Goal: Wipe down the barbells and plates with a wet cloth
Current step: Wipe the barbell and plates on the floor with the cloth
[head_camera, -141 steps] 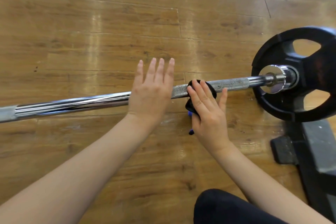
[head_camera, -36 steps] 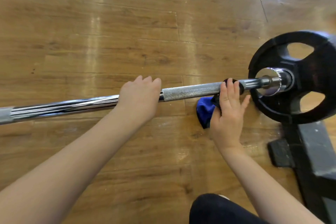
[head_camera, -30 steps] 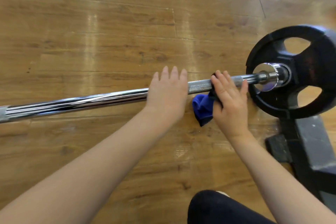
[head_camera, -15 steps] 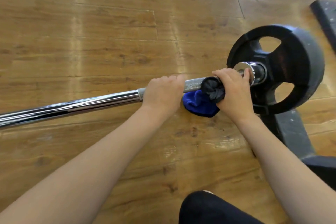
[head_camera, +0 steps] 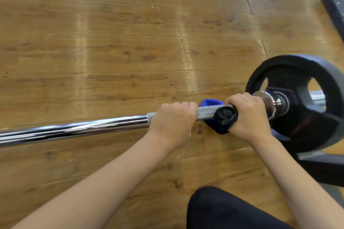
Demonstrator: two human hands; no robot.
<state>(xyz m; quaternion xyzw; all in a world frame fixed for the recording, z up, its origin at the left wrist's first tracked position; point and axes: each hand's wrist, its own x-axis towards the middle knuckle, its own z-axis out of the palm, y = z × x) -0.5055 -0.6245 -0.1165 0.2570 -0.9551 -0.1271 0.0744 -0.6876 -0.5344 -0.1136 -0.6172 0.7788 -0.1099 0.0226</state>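
Now curling both hands round the barbell [head_camera: 78, 128], fingers no longer lying flat on it as seconds ago. Left hand [head_camera: 172, 122] gripping bare knurled steel; right hand [head_camera: 249, 119] squeezing the blue-and-black cloth [head_camera: 222, 120] around the bar just beside the collar. Probably finishing this bar end; plate [head_camera: 301, 124] seemingly waiting unwiped. Counting one barbell, one plate, one cloth, two hands.

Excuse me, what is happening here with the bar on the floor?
A person is cleaning a barbell that lies across the wooden floor. The left hand grips the bare bar to steady it. The right hand grips a blue and black cloth wrapped around the rough part of the bar, close to the black plate.
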